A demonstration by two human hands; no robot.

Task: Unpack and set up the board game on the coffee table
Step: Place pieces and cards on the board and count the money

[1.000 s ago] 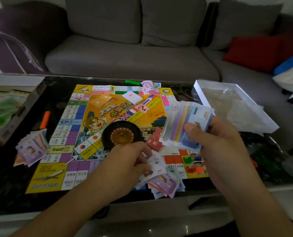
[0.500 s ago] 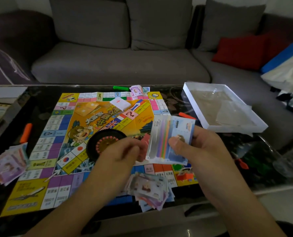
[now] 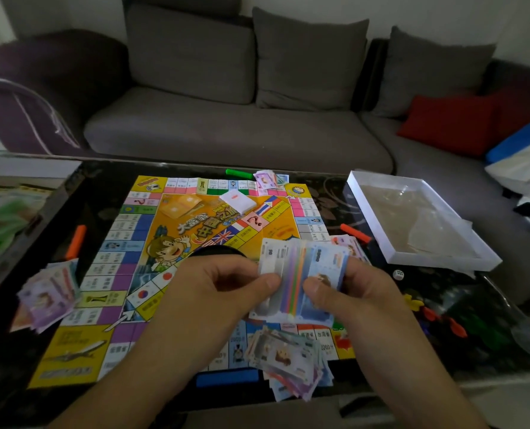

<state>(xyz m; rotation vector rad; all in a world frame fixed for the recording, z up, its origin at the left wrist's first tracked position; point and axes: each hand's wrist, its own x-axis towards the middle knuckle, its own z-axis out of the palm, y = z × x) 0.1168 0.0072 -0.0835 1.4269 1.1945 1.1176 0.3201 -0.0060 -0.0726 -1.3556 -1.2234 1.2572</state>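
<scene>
Both hands grip card stack (image 3: 300,280): left hand (image 3: 226,292) pinches left edge, right hand (image 3: 359,292) clasps right side.

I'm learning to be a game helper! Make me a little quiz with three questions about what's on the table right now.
1. True or false: both hands are holding the fanned stack of cards.
2. The white box tray lies where? A) on top of the game board B) on the table's right side, beside the game board C) on the sofa
3. Fill in: the white die lies on the dark ____, not on the game board.

Key:
1. True. The left hand pinches the stack's left side; the right hand grips its right.
2. B
3. table
</scene>
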